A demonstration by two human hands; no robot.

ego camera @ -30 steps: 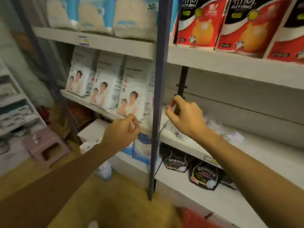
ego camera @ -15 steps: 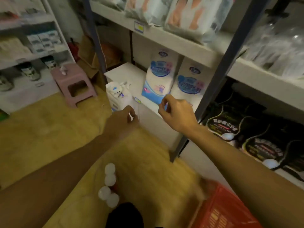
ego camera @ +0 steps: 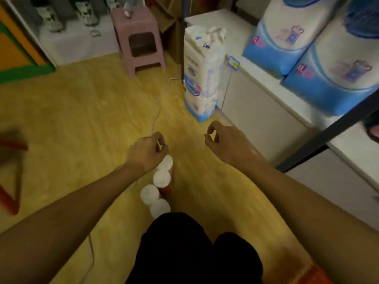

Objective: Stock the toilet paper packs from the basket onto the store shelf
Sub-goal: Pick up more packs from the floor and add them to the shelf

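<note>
View has dropped from the shelves to the floor. Left hand and right hand, fingers loosely curled, holding nothing, hover above the toilet paper pack on the floor; a pickup likely follows. Basket corner right of pack.

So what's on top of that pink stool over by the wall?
On the pink stool sits one small pale object, too blurred to identify. Nothing else shows on its seat. The opening under the seat is dark, so anything inside cannot be seen.
</note>
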